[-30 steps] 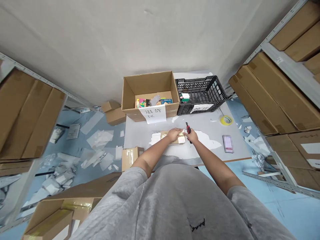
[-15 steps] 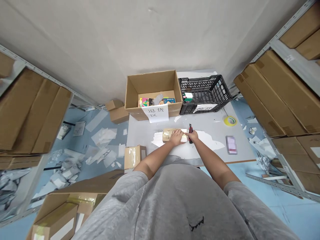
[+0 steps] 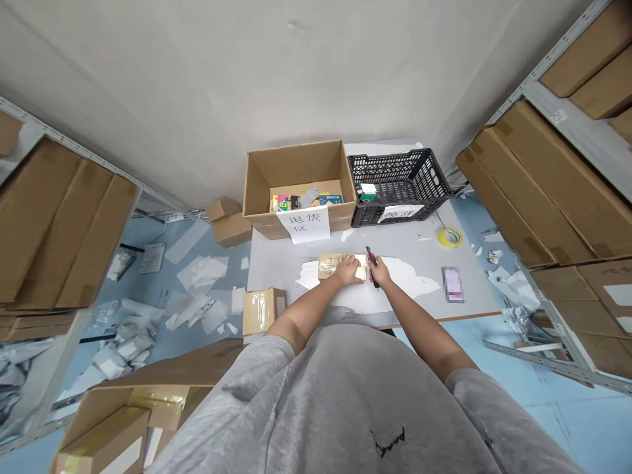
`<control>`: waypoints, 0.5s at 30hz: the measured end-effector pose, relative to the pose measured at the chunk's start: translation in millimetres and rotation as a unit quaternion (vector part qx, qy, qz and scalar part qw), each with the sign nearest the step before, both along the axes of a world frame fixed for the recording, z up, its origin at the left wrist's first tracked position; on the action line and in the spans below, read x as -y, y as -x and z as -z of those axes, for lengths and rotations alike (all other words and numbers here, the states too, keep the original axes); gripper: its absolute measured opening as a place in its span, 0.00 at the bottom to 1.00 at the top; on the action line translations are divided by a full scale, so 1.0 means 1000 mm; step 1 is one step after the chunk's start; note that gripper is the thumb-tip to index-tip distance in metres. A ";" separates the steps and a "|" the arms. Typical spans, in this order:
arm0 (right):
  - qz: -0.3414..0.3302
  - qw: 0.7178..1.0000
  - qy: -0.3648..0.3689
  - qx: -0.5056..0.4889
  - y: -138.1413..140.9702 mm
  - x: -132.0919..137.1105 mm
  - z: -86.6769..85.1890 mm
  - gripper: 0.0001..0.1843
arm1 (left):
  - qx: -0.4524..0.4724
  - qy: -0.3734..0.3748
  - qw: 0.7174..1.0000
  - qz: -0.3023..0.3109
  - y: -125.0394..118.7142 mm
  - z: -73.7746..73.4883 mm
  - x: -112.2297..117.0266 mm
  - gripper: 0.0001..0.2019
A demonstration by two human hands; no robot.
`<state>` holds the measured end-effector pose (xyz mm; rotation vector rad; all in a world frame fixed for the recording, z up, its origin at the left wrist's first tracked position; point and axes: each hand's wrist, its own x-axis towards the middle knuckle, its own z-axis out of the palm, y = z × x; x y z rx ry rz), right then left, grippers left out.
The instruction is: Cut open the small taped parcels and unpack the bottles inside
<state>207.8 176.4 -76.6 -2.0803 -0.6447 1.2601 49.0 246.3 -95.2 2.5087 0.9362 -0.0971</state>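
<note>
A small cardboard box point(image 3: 326, 266) with shiny tape and a white end lies on the table, on white paper. My left hand point(image 3: 348, 270) is laid over its right half, fingers gripping it. Just right of the box, my right hand point(image 3: 380, 271) is closed around a red and black utility knife point(image 3: 371, 259), its tip pointing away from me and tilted left. The knife looks slightly apart from the box's end; the blade itself is too small to make out.
Behind stand an open carton point(image 3: 266, 224) holding colourful packages and a black plastic crate point(image 3: 399, 191). Yellow tape point(image 3: 449, 237) and a blurred pink-white item point(image 3: 453, 284) lie right. Another taped box point(image 3: 259, 311) is at left. Shelves point(image 3: 548, 72) with cartons flank the table.
My right hand has turned the knife from nearly upright to a leftward tilt. My left hand stays on the box, and the whole view has shifted slightly.
</note>
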 end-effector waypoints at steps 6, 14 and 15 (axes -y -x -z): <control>-0.080 0.996 -0.043 -0.026 -0.014 0.057 0.005 0.30 | 0.017 0.023 0.999 -0.039 -0.001 0.002 0.002 0.31; -0.092 0.995 -0.022 -0.002 -0.004 0.060 0.003 0.31 | 0.043 0.026 0.997 -0.060 -0.002 0.007 0.004 0.29; -0.090 0.996 -0.022 0.000 -0.002 0.059 0.003 0.30 | 0.043 0.027 0.997 -0.060 -0.002 0.006 0.004 0.30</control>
